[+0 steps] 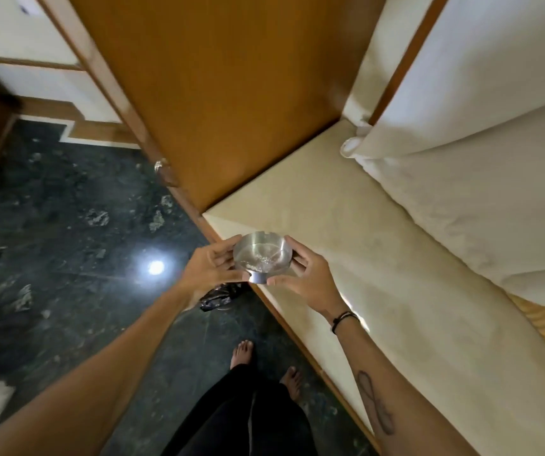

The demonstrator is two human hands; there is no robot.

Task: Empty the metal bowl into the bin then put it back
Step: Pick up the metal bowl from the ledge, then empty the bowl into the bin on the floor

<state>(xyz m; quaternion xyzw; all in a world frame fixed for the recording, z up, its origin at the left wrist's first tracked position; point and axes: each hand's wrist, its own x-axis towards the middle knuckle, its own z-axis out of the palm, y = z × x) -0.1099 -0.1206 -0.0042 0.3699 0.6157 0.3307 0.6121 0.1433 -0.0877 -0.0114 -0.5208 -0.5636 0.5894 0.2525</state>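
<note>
Dark floor [67, 241] — both hands [210, 269] grip, seemingly, metal bowl [262, 255].

Brushed metal bowl [262, 255], glossy floor [67, 225]

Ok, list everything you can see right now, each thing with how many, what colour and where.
Bowl: one, silver metal, held between both hands, pale bits inside.
Bag: one, black, crumpled, on the floor below the bowl.
Floor: one, dark green stone, left, with a lamp glare.
Panel: one, brown wood, top centre.
Cushion: one, cream, right.
Curtain: one, white, upper right.
Left hand: one, on the bowl's left rim.
Right hand: one, on the bowl's right rim, black wristband.
Feet: two, bare, bottom centre.
</note>
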